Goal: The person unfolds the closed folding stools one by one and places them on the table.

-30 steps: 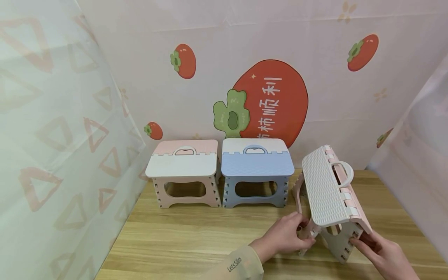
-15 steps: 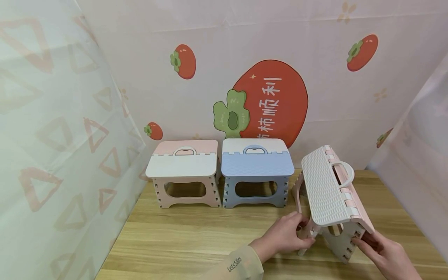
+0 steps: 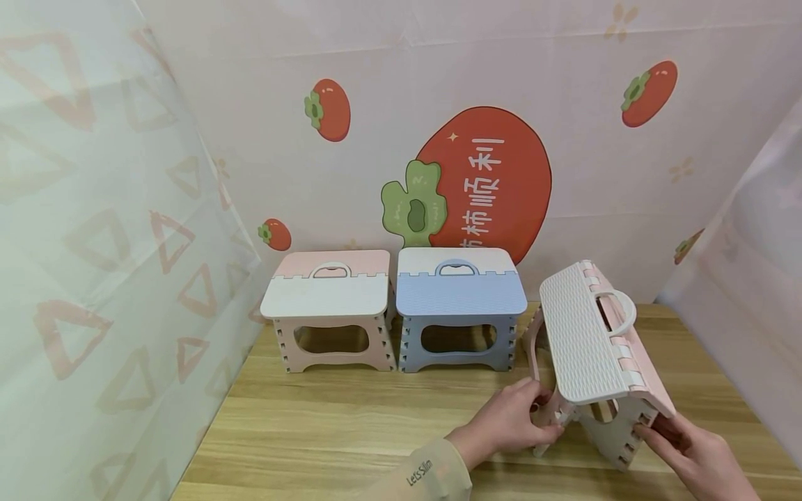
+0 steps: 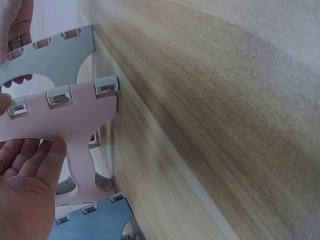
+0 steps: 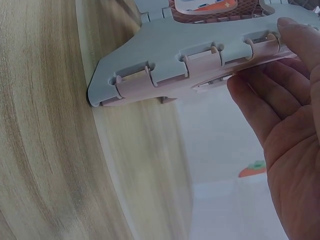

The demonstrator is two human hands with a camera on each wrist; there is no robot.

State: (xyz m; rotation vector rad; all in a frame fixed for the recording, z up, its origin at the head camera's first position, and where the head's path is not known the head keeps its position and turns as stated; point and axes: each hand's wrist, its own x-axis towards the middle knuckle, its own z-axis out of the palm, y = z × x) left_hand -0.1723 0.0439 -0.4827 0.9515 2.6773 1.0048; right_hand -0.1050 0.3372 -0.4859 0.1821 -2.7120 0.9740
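A pink and white folding step stool [image 3: 589, 341] stands half-folded at the right of the table, its top creased into a ridge with the white handle [image 3: 622, 313] sticking up. My left hand [image 3: 510, 421] grips its left leg panel; in the left wrist view the fingers [image 4: 47, 162] reach into the opening of the pink panel [image 4: 80, 120]. With my right hand [image 3: 695, 452] I hold the right leg panel near its lower edge. In the right wrist view the thumb [image 5: 300, 40] lies on the pale panel [image 5: 190, 40] and the other fingers go behind it.
Two unfolded stools stand side by side at the back: a pink and white one [image 3: 332, 299] on the left and a blue and white one [image 3: 460, 299] beside it. Behind them hangs a backdrop [image 3: 351, 188] printed with persimmons. The wooden table [image 3: 326, 431] extends in front.
My right hand has shifted slightly right, drawing the right leg panel and the pink half of the top outward, so the legs spread a little wider. The left hand stays put.
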